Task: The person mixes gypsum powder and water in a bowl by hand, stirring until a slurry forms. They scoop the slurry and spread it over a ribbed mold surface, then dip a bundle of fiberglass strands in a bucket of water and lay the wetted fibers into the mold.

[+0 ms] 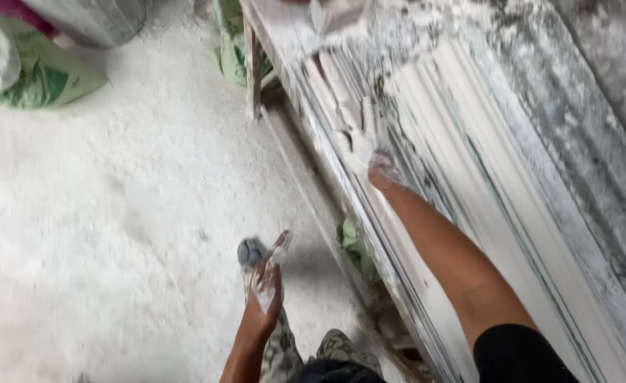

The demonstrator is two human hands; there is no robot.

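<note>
Right hand flat, fingers spread, pressed on ridged white moulding on worktop; left hand open, empty, plaster-coated.

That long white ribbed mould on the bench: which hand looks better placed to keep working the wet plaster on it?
The right hand, probably. It lies flat on the plaster-coated mould, fingers spread. The left hand hangs off the bench over the dusty floor, touching nothing.

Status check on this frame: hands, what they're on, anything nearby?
Right hand flat on the long white ribbed mould, coated in wet plaster. Left hand free, open, hanging over the dusty floor. Green sack far left, clear of both.
</note>
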